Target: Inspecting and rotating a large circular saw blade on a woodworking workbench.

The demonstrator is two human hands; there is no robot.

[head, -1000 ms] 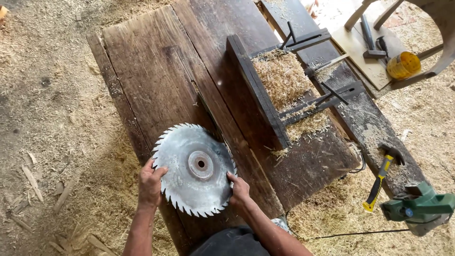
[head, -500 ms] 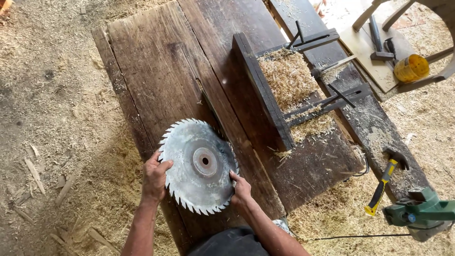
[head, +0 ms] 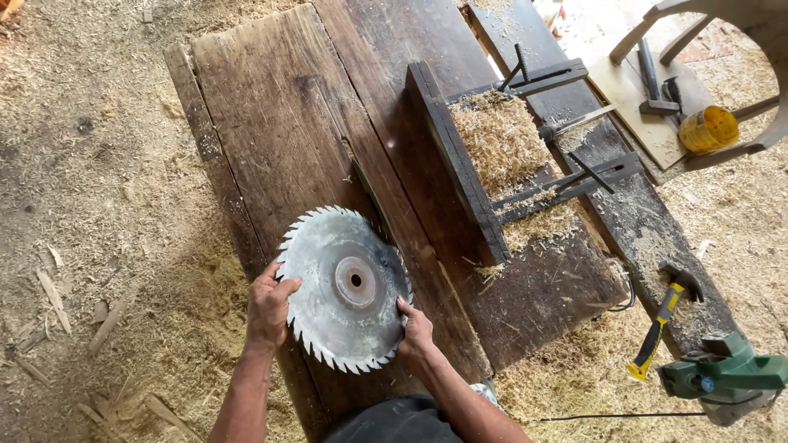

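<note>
Close to the person, two bare hands hold a big round saw blade (head: pixel 345 289) with sharp teeth all around its edge and a small hole in the middle. The left hand (head: pixel 271 308) is curled tight on the blade's left edge, with the thumb on top of the metal. The right hand (head: pixel 416 326) grips the lower right edge, with its fingers pressed on the teeth side. The blade lies flat, or nearly flat, over the near end of a dark old wooden table (head: pixel 279 123), beside a thin slot (head: pixel 361 176) cut in the boards. A little farther off on the table stands a long dark wooden bar (head: pixel 455 160) set on its edge. Behind it sits a heap of wood shavings (head: pixel 501 139) between black metal rails (head: pixel 558 184). To the right, near the table's edge, a hammer (head: pixel 661 316) with a yellow and black handle lies on a plank, and a green power tool (head: pixel 726 377) sits just past it. Far off at the top right there is a flat pale board (head: pixel 632 111) with a yellow jar (head: pixel 708 129) on its side. Sawdust (head: pixel 90 189) covers the ground all around.
</note>
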